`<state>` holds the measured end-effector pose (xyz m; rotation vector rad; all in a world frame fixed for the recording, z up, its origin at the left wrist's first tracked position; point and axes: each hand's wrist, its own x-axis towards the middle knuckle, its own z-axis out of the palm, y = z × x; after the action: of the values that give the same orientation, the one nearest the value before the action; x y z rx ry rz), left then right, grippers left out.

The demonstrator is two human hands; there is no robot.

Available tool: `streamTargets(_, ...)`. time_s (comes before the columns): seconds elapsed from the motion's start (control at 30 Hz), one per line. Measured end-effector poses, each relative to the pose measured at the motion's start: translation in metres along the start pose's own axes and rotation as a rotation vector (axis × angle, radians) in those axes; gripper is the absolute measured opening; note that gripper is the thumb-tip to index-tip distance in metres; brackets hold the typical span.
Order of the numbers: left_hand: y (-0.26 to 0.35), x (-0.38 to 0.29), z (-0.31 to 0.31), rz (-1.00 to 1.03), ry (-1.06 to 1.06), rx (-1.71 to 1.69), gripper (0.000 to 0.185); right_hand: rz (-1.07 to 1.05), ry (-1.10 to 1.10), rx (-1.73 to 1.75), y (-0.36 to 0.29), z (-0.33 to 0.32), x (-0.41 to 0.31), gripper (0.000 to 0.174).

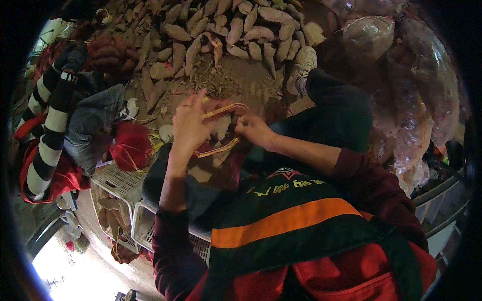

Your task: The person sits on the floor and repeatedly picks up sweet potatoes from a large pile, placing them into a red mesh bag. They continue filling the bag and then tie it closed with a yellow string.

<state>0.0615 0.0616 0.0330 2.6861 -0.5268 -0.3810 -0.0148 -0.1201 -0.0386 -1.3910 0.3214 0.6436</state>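
Between my knees stands a red mesh bag (223, 146) with a yellow-edged mouth held wide. Sweet potatoes (223, 127) show inside it. My left hand (191, 126) is at the left side of the mouth, its fingers stretched away from me; whether it grips the mesh is hidden. At the opposite side, my right hand (255, 129) has its thumb and fingers pinched together on the bag's edge. The dark green apron (293, 210) with an orange band covers my lap.
Loose sweet potatoes (252, 34) lie heaped on the dirt floor ahead. Large clear plastic sacks (425, 82) are piled at right. At left, a co-worker in striped sleeves (51, 150) bends near filled red mesh bags (113, 56). White plastic crates (113, 184) stand beside my left arm.
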Motion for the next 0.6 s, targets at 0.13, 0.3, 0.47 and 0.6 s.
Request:
streamTargets(0.13, 0.004, 0.016, 0.020, -0.057, -0.263, 0.226, 0.054, 0.010, 0.030, 0.047, -0.013, 0.004, -0.005, 0.014)
streamTargets(0.3, -0.027, 0.036, 0.043, -0.274, -0.193, -0.121, 0.019, 0.285, 0.113, 0.280, -0.023, 0.001, -0.009, 0.011)
streamTargets(0.47, -0.054, 0.024, 0.023, -0.757, -0.040, -1.141, 0.013, 0.194, -0.009, 0.200, -0.028, 0.007, -0.013, 0.016)
streamTargets(0.6, -0.042, -0.027, -0.006, -0.865, 0.196, -1.311, 0.016, -0.146, -0.124, 0.044, -0.048, 0.005, -0.026, 0.013)
